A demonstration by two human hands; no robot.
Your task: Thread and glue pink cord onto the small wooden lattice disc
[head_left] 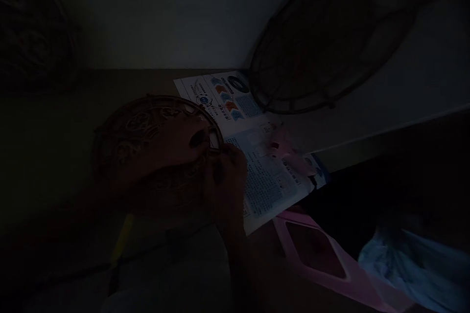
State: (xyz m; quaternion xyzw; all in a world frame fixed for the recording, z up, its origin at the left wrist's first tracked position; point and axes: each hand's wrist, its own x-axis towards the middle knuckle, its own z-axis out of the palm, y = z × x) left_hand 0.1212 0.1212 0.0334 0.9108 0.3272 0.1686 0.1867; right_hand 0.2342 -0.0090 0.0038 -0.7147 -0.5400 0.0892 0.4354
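Note:
The picture is very dark. In the head view, a round brown openwork panel (137, 121) with curled, flower-like patterns lies in front of me. My left hand (183, 137) reaches across its top, and its bent fingers grip near the right rim. Close beside it, my right hand (227, 171) is closed on the same rim, thumb and fingers pinched together. Anything small between the fingertips is hidden in shadow. A printed sheet (264, 176) with blue and orange graphics lies partly under the panel's right side.
A similar round frame (330, 49) leans at the upper right, and another round panel (33, 34) stands at the left. A crumpled pink item (290, 151) rests on the sheet. Lower down are a pink frame-like object (341, 266), pale blue cloth (414, 264) and a yellow stick-like thing (124, 237).

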